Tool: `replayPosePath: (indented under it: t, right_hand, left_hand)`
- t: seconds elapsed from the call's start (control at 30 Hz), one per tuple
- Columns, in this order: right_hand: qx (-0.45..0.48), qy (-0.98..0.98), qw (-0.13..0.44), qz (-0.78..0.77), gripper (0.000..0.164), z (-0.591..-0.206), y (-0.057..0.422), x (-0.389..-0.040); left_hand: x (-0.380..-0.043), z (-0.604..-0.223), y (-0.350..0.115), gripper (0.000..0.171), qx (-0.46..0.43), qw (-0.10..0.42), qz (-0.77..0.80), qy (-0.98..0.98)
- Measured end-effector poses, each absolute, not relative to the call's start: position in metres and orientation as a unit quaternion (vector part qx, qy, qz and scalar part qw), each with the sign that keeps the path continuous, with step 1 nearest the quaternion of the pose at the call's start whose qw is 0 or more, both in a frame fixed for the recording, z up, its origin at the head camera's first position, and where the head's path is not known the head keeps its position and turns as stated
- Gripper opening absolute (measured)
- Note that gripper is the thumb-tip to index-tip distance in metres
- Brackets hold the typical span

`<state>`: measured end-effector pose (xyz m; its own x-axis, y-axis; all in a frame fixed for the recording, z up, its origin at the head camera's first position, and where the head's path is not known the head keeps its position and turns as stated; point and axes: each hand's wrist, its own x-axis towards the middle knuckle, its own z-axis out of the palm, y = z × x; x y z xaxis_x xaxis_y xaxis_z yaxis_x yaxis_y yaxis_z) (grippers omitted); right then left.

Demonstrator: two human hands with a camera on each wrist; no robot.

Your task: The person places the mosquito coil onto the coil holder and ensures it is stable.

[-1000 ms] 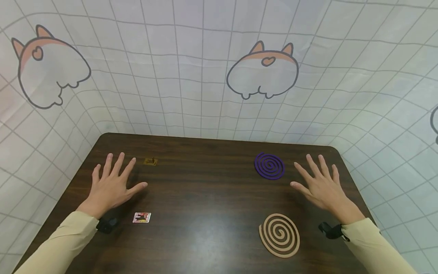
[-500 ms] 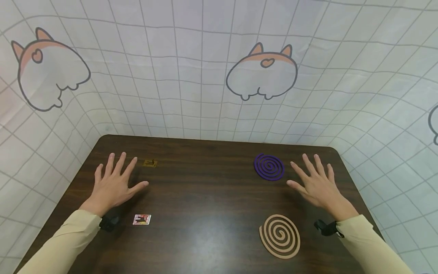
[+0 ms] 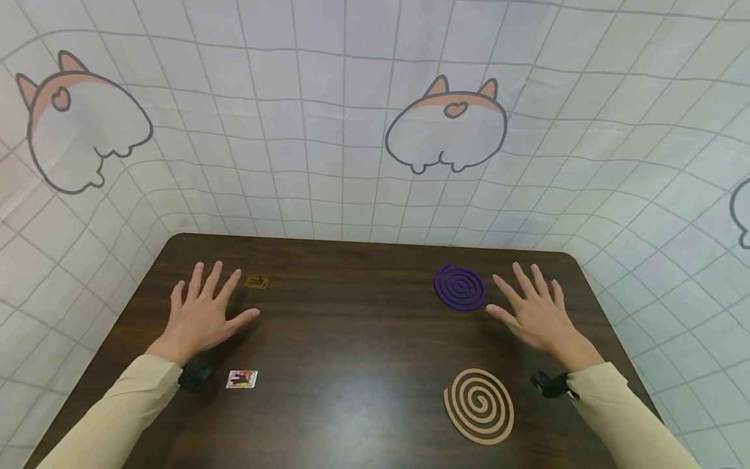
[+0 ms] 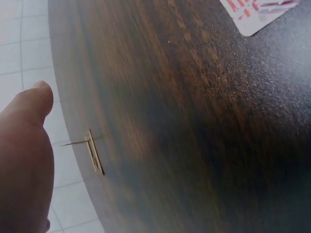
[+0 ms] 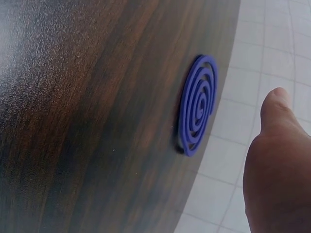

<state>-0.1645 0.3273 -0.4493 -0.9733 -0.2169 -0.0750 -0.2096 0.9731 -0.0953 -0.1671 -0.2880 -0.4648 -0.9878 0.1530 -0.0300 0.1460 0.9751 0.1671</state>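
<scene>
My left hand point(image 3: 199, 320) is held over the left side of the dark table with its fingers spread and nothing in it. Just right of its fingertips lies a small gold metal stand point(image 3: 256, 281); the left wrist view shows a thin prong rising from this stand point(image 4: 95, 154). A small colourful card point(image 3: 242, 379) lies nearer, below that hand. On the right, my right hand point(image 3: 538, 319) is also spread, holding nothing. Beside its thumb and index finger lies a purple mosquito coil point(image 3: 459, 287), flat on the table. A tan mosquito coil point(image 3: 479, 406) lies closer to me.
The dark wood-grain table point(image 3: 351, 312) has rounded far corners. A white gridded cloth point(image 3: 328, 130) with cartoon animal drawings hangs behind it and along both sides. Each wrist carries a black strap and camera, with light sleeves above.
Both hands have drifted slightly inward, the left to the right and the right to the left. The view has tilted up a little. The coils, stand and card stay put.
</scene>
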Motion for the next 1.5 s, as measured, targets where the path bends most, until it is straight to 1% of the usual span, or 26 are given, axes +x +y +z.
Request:
replayPosePath:
  t: [0.23,0.57,0.9,1.03,1.17,1.33,1.5]
  right_hand:
    - [-0.108,0.992,0.029,-0.050,0.075,-0.457,0.328,-0.172]
    - [-0.114,0.990,0.000,-0.082,0.070,-0.470,0.325,-0.184]
    - [-0.073,0.980,0.028,-0.185,0.070,-0.485,0.320,-0.195]
    - [-0.061,0.966,0.033,-0.251,0.070,-0.487,0.320,-0.200]
    - [-0.046,0.953,0.031,-0.299,0.074,-0.489,0.320,-0.205]
    - [-0.014,0.944,0.037,-0.326,0.080,-0.490,0.321,-0.208]
    - [0.002,0.941,0.045,-0.334,0.082,-0.493,0.323,-0.210]
  left_hand:
    - [-0.174,-0.467,-0.286,0.099,0.083,0.047,0.095,0.991]
    - [-0.182,-0.474,-0.292,0.093,0.116,0.064,0.086,0.987]
    - [-0.185,-0.480,-0.287,0.096,0.120,0.095,0.111,0.982]
    - [-0.188,-0.485,-0.286,0.097,0.129,0.094,0.105,0.982]
    - [-0.192,-0.488,-0.287,0.097,0.135,0.095,0.094,0.982]
    - [-0.193,-0.491,-0.289,0.095,0.142,0.089,0.086,0.982]
    - [-0.193,-0.491,-0.290,0.093,0.147,0.085,0.087,0.982]
